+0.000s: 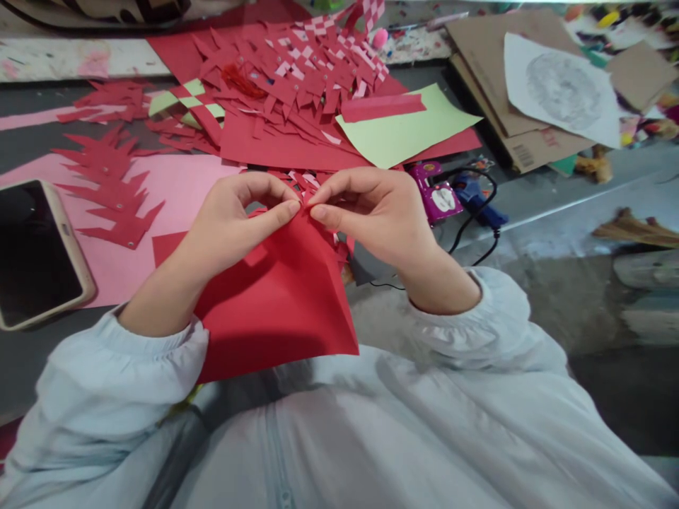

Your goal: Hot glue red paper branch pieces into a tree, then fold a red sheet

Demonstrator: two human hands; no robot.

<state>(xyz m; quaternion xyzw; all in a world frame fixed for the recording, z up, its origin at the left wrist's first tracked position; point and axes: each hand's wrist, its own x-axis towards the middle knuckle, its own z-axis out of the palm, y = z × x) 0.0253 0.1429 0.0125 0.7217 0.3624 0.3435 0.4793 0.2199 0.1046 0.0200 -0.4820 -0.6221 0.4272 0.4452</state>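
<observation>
Thumb and fingertips of my left hand [233,223] are pinched at the far edge of a large red paper sheet [281,304]. My right hand [379,212] pinches the same spot from the other side, and the two sets of fingertips nearly touch. Between the hands the sheet bends up into a crease, while its near part spreads over my lap. Just what the fingertips press together is too small to make out. Left of my left hand, a red cut-paper piece with pointed strips [114,187] lies on a pink sheet [185,194].
A phone [42,247] lies at the left. Behind my hands are a heap of cut red pieces [297,71] and a light green sheet [414,124]. To the right sit a purple packet [435,191], a blue corded tool [480,201], cardboard [477,78] and a printed white sheet [562,88].
</observation>
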